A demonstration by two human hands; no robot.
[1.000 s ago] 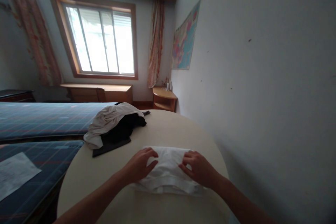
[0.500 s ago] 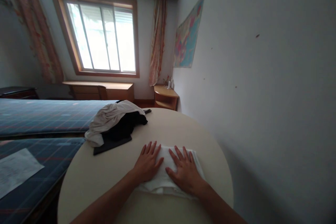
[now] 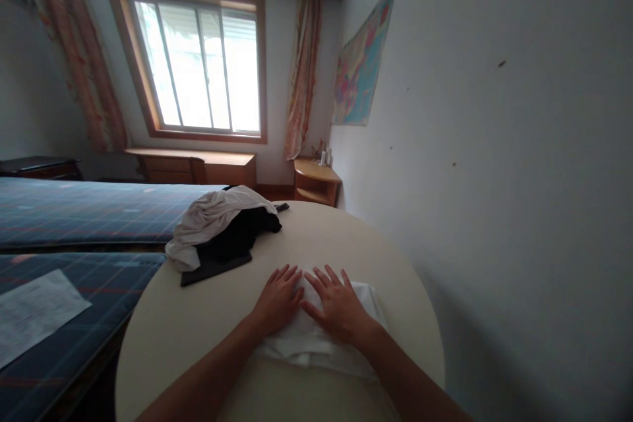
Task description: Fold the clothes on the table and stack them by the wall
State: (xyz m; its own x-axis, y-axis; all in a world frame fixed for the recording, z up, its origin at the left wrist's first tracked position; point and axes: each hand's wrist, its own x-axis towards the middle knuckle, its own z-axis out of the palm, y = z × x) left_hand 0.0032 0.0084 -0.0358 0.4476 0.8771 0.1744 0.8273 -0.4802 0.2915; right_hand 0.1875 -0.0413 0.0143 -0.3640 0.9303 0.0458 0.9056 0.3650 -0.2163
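Note:
A folded white cloth (image 3: pixel 316 351) lies flat on the round cream table (image 3: pixel 198 336). My left hand (image 3: pixel 277 301) rests at the cloth's left edge, fingers stretched out and pointing away from me. On the upper middle of the cloth lies my right hand (image 3: pixel 337 308), palm down with its fingers spread. The two thumbs are close together. Both hands cover part of the cloth, and neither grips it.
A heap of clothes, a light garment (image 3: pixel 208 221) and a black one (image 3: pixel 237 237), sits on a dark flat item (image 3: pixel 215 270) at the table's left. Beds with blue plaid mattresses (image 3: pixel 99 214) stand to the left, one bearing a paper sheet (image 3: pixel 39 316). A white wall (image 3: pixel 519 211) borders the right.
My right hand has slid left across the cloth, nearer my left hand. The left hand stays at the cloth's left edge. The view has shifted slightly.

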